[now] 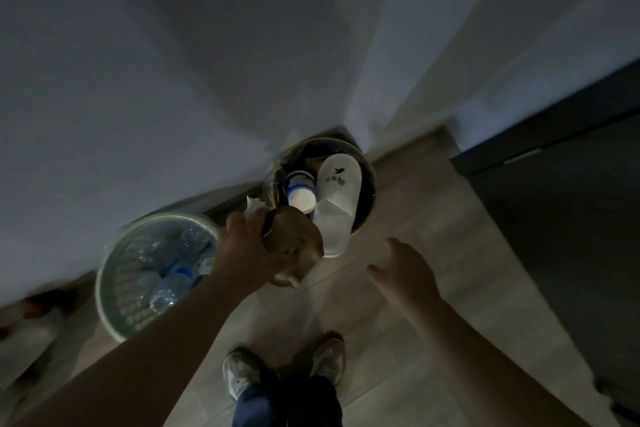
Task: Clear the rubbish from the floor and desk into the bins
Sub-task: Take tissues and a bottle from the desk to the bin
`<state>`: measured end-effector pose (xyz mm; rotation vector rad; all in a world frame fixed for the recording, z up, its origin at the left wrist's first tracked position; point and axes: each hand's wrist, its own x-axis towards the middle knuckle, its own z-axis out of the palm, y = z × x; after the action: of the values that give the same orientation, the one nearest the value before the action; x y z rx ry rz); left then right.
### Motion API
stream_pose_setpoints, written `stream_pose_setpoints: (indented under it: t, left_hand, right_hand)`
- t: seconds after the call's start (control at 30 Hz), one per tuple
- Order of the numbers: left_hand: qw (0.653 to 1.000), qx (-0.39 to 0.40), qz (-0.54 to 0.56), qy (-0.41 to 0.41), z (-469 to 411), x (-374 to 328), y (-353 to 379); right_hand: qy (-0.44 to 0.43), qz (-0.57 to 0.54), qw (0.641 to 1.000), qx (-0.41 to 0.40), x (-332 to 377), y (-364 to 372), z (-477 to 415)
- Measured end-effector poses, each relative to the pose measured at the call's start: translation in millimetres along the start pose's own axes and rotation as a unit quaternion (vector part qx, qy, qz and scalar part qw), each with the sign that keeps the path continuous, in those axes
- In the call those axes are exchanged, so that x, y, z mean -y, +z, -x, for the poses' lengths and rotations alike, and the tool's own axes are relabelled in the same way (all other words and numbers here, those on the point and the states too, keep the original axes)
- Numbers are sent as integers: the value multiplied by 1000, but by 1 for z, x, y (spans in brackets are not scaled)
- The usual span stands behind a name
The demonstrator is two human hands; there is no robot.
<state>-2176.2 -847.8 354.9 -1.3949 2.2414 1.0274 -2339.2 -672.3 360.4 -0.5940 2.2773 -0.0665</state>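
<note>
My left hand (247,250) grips a crumpled brown paper bag (294,246) together with a white tissue (254,205), held in the air between the two bins. My right hand (405,270) hangs to the right with relaxed, spread fingers and holds nothing. A dark round bin (367,184) stands in the wall corner; in it lie a white slipper (337,198) and a white cup with a blue label (300,189). A pale perforated bin (117,284) at the left holds several clear plastic bottles (169,288).
The frame is dim and blurred. White walls meet in a corner behind the dark bin. A dark cabinet (571,218) stands at the right. My two shoes (284,371) are on the light wood floor (415,211) below the hands.
</note>
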Motion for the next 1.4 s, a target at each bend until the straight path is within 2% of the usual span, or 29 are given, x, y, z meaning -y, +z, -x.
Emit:
stream_pose_setpoints:
  t: [0.23,0.37,0.47,0.6,0.73,0.83,1.03,1.23,1.4]
  left_hand:
    - [998,43,-38,34,-45,-55,33]
    - [995,22,-72,64,-79,-74,50]
    - [990,-3,-111,83,-102,-79,62]
    - [991,17,-114,66,-135,-82,71]
    - [988,-24,-126,83,-165,-85,82]
    - [990,6,-131,55,-179,-86,91]
    - [980,26,-161,118,-193,-79,97]
    - [983,-56,-156,74,-201,-73,96]
    - [967,-94,-208,115,-191,-81,91]
  right_hand:
    - [22,-38,999,-8,-50,3,-10]
    - [35,-53,998,-12,-67,13,-23]
    - [49,-63,997,-6,-78,26,-31]
    - [54,-85,995,1,-90,44,-36]
    - [65,-99,993,7,-96,59,-43]
    - [71,-98,993,15,-99,68,-45]
    - [65,-100,993,21,-95,75,-52]
    - [63,-91,994,19,-90,77,-61]
    - [69,-83,994,22,-82,73,-61]
